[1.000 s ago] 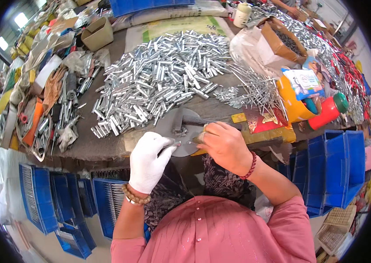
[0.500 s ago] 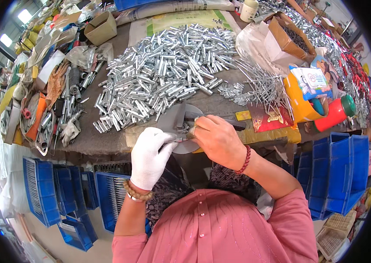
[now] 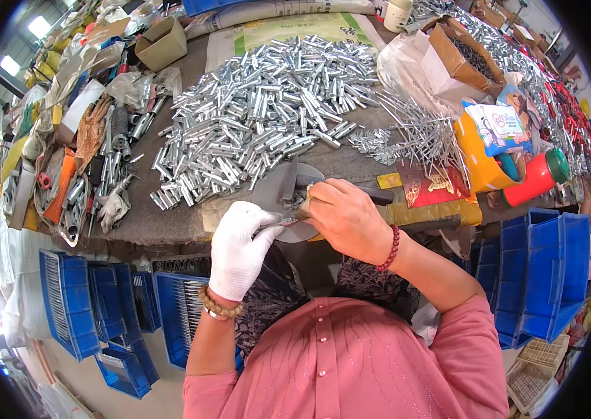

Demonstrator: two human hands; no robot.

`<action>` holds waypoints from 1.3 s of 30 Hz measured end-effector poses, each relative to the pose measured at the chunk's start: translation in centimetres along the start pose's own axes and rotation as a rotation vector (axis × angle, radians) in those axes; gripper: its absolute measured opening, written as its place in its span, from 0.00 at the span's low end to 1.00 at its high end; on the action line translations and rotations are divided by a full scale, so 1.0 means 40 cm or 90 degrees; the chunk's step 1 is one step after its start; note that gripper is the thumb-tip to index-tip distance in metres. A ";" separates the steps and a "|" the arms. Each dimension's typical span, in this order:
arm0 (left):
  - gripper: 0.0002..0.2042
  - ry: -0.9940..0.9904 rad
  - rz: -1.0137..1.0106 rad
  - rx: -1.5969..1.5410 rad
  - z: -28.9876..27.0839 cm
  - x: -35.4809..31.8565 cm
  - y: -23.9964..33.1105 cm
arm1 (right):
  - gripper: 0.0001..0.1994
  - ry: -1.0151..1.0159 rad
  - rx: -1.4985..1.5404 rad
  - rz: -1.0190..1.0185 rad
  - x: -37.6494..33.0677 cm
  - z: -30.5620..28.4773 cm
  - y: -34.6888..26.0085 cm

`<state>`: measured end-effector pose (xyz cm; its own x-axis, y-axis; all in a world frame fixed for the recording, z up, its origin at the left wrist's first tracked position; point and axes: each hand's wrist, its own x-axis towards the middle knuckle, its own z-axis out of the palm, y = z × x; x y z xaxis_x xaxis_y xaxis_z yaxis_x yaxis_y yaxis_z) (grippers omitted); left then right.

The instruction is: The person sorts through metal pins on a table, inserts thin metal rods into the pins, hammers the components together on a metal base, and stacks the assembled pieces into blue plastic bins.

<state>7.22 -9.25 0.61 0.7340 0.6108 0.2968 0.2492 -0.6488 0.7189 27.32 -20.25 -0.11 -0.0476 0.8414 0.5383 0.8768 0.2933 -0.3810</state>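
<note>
My left hand (image 3: 243, 244), in a white glove, pinches a small thin metal piece (image 3: 287, 223) between thumb and forefinger. Close on its right, my bare right hand (image 3: 344, 215) has its fingers curled together. What they grip is mostly hidden; a bit of tan shows at the fingertips. Both hands meet over a round grey plate (image 3: 300, 233) at the bench edge. A dark upright metal block (image 3: 288, 183) stands on that plate, and a dark bar (image 3: 379, 195) reaches out behind my right hand. Beyond lies a big heap of silver metal tubes (image 3: 260, 112).
Thin metal rods (image 3: 417, 129) lie right of the heap, near a red packet (image 3: 435, 187), a yellow container (image 3: 473, 157) and a red jar (image 3: 533, 183). Assorted tools (image 3: 110, 153) crowd the left. Blue bins (image 3: 65, 304) stand below the bench, with more blue bins (image 3: 543, 272) at the right.
Hardly anything differs. Both hands hold nearly the same pose over the plate, and the whole view has shifted by a few pixels.
</note>
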 end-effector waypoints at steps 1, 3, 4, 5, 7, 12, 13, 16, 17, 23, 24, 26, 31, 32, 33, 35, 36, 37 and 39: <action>0.08 0.004 -0.002 -0.007 0.001 0.000 0.000 | 0.02 -0.003 -0.001 -0.002 0.000 0.000 0.000; 0.09 0.010 -0.003 -0.013 0.003 -0.002 -0.002 | 0.02 0.007 -0.008 -0.004 -0.001 0.002 -0.003; 0.09 0.012 -0.002 -0.018 0.004 -0.002 -0.005 | 0.03 0.016 -0.016 -0.007 0.000 0.002 -0.004; 0.09 0.014 -0.001 -0.022 0.005 -0.002 -0.006 | 0.03 0.017 -0.016 -0.008 0.002 0.003 -0.003; 0.08 0.009 0.003 -0.021 0.006 0.000 -0.002 | 0.03 0.027 -0.017 -0.029 0.003 0.007 -0.003; 0.07 0.008 0.019 -0.016 0.010 0.007 0.002 | 0.03 0.039 0.010 -0.019 -0.005 0.036 0.009; 0.07 0.007 0.020 -0.002 0.010 0.003 0.000 | 0.04 0.040 0.040 -0.026 -0.007 0.034 0.017; 0.07 0.008 0.023 0.010 0.005 0.000 0.004 | 0.05 0.017 0.033 -0.016 -0.003 0.007 0.004; 0.06 0.007 0.017 0.012 0.004 0.002 0.007 | 0.07 0.053 0.042 -0.015 0.000 -0.014 0.005; 0.07 0.002 0.012 0.026 0.006 0.005 0.022 | 0.07 0.102 -0.203 0.213 -0.064 -0.160 0.147; 0.07 0.007 0.000 0.027 0.003 0.003 0.026 | 0.07 0.092 -0.226 0.212 -0.067 -0.162 0.170; 0.07 0.015 -0.016 0.029 -0.002 -0.003 0.025 | 0.06 0.080 -0.246 0.209 -0.059 -0.153 0.190; 0.06 0.014 0.008 0.032 -0.002 -0.005 0.022 | 0.03 -0.002 -0.292 0.130 -0.036 -0.137 0.194; 0.06 0.016 0.003 0.034 -0.001 -0.005 0.021 | 0.03 -0.003 -0.288 0.126 -0.030 -0.135 0.196; 0.06 0.022 0.013 0.027 0.002 -0.007 0.019 | 0.03 -0.011 -0.315 0.122 -0.024 -0.132 0.198; 0.06 0.029 0.034 0.024 0.009 -0.004 0.013 | 0.04 -0.040 -0.349 0.129 -0.015 -0.138 0.196; 0.06 0.035 0.023 0.030 0.007 -0.002 0.016 | 0.04 -0.044 -0.339 0.120 -0.006 -0.140 0.183; 0.06 0.031 0.026 0.020 0.007 -0.001 0.019 | 0.05 -0.026 -0.286 0.177 0.001 -0.141 0.165; 0.06 0.026 0.037 0.018 0.005 0.001 0.018 | 0.07 -0.020 -0.137 0.290 0.011 -0.138 0.128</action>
<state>7.55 -9.79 1.03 0.7210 0.5900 0.3634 0.2255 -0.6957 0.6820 34.42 -20.90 2.31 0.3521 0.8761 0.3294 0.8901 -0.2047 -0.4073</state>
